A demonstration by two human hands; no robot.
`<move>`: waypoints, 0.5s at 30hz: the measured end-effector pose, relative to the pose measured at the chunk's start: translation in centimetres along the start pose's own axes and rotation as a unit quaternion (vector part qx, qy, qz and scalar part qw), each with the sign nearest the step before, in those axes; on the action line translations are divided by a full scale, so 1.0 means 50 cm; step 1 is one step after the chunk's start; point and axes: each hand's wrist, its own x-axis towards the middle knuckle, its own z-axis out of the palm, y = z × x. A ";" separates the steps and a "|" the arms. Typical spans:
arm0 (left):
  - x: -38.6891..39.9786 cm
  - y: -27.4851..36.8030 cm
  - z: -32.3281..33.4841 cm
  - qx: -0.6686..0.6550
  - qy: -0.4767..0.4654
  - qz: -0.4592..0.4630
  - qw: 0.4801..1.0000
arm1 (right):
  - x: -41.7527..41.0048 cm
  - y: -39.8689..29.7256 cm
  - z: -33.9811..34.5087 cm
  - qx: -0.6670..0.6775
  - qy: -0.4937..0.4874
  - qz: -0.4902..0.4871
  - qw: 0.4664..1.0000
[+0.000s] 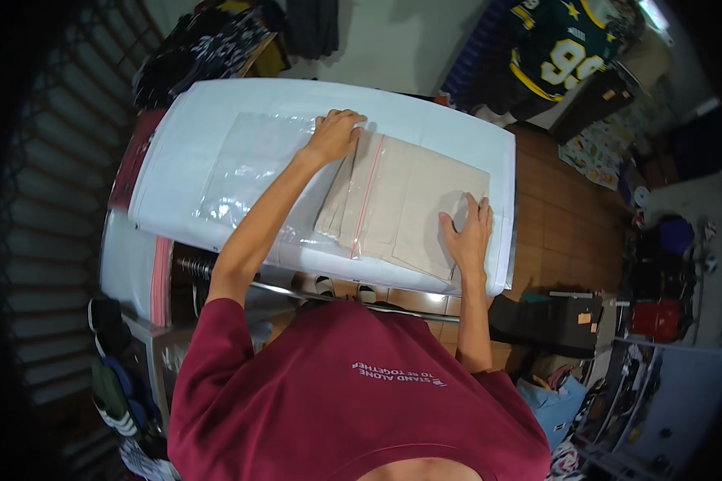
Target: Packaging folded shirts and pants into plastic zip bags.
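Note:
A folded beige cloth garment [427, 198] lies flat on a white-covered table [457, 129]. A clear plastic zip bag [246, 162] with a red zip strip [368, 195] lies at its left. The garment's left end shows through the plastic to the left of the strip; most of the garment extends to the right of it. My left hand [337, 135] touches the far edge of the bag near the garment's far left corner, fingers bent. Whether it pinches the plastic is unclear. My right hand [470, 234] rests on the garment's right end, its fingers spread.
A metal rail [295, 293] runs along the table's near side. More red-stripped plastic bags [161, 279] are stacked at the left. Dark clothes [204, 48] are piled beyond the far left corner. A mannequin in a green jersey [562, 54] stands at the far right.

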 end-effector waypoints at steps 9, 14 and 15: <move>0.098 -0.092 0.051 -0.140 -0.271 -0.055 0.951 | -0.020 -0.068 0.035 -0.013 0.015 0.009 1.000; 0.067 -0.054 0.045 -0.150 -0.201 -0.044 0.967 | -0.045 -0.158 0.102 -0.028 0.016 0.040 0.999; 0.052 -0.051 0.040 -0.145 -0.156 -0.029 0.977 | -0.051 -0.183 0.115 -0.028 0.013 0.037 0.999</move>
